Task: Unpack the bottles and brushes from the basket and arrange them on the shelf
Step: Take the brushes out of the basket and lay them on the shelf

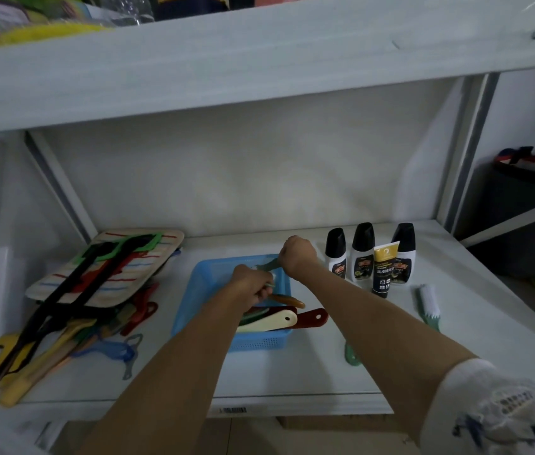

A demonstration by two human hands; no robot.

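Note:
A blue plastic basket (pixel 203 310) sits mid-shelf holding several brushes, among them a cream-handled one (pixel 272 321), a dark red one (pixel 313 317) and an orange-brown one (pixel 287 301). My left hand (pixel 253 285) is inside the basket, closed on a thin brush handle. My right hand (pixel 297 254) is over the basket's far right corner, shut on a green brush handle (pixel 267 267). Three white bottles with black caps (pixel 363 254) and a yellow-and-black tube (pixel 384 270) stand to the right. A green brush with white bristles (pixel 428 307) lies beside them. Another green brush (pixel 351 356) pokes out under my right forearm.
A pile of coloured hangers, straps and a striped mat (pixel 105 267) fills the shelf's left side. The white shelf board (pixel 292 372) has an upper shelf (pixel 259 60) close overhead. A neighbouring unit at the right holds a dark bin (pixel 528 178).

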